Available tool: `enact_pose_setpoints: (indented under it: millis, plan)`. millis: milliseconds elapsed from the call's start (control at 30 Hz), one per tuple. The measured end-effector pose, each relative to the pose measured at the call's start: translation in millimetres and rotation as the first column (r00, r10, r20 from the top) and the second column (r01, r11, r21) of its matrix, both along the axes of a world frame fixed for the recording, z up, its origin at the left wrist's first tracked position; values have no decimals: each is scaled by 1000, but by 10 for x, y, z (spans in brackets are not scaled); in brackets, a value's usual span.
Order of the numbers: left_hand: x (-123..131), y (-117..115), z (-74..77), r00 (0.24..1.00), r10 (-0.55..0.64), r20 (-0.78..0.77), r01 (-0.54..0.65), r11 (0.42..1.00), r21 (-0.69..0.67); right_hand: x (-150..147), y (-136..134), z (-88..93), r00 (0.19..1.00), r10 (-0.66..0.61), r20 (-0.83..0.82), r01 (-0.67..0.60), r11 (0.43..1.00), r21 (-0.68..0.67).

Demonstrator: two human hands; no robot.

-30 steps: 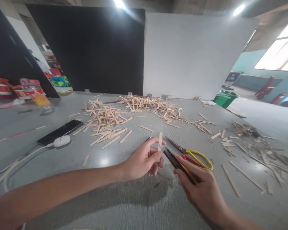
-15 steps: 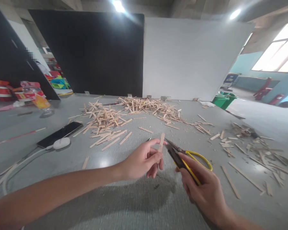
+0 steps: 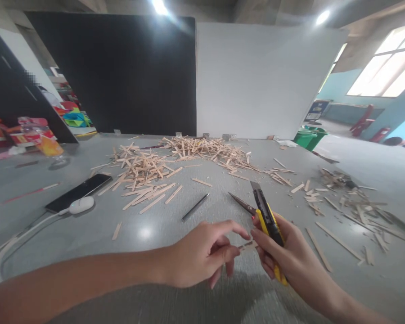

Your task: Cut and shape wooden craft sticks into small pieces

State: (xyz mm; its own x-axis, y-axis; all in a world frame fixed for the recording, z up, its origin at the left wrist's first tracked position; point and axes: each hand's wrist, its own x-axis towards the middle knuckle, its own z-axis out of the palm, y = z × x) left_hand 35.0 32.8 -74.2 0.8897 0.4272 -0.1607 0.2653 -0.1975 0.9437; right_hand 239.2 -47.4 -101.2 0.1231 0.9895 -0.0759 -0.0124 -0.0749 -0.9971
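My right hand (image 3: 286,252) is wrapped round a yellow and black utility knife (image 3: 268,220), whose blade points up and away from me. Between my hands is a short wooden craft stick (image 3: 249,245) with dark marks on it. My left hand (image 3: 205,252) pinches its near end at the thumb, with the index finger stretched above it. The far end reaches my right fingertips. Scissors (image 3: 242,203) lie on the table just behind the knife, their yellow handles mostly hidden by my right hand. A pen (image 3: 195,207) lies beyond my left hand.
Piles of craft sticks (image 3: 145,164) spread across the back of the grey table (image 3: 121,292). More sticks and scraps (image 3: 364,211) lie at right. At left are a phone (image 3: 79,192), a white cabled device (image 3: 82,205) and a bottle (image 3: 50,146). Black and white panels (image 3: 249,81) stand behind.
The craft stick has tipped from upright to nearly level, and my right fingertips have come to it. The knife has swung upright. The scissors' handles and the pen changed in visibility.
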Motion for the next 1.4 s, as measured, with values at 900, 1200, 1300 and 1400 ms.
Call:
enact_pose_setpoints:
  millis: [900, 1200, 1300, 1400]
  plan:
    - [-38, -4, 71, 989, -108, -103, 131, 955, 265, -42, -45, -88, 990, -9, 138, 6, 1000, 27]
    - [-35, -28, 26, 998, 50, 24, -54, 985, 167, -86, -69, -43, 976, -155, 152, 132, 980, 151]
    - [-6, 14, 8, 980, 180, 88, -176, 983, -49, -79, -68, -22, 968, -184, 170, 150, 969, 195]
    - [28, 81, -5, 986, 165, 32, -151, 954, -259, -53, -64, -61, 954, -239, 181, 194, 953, 234]
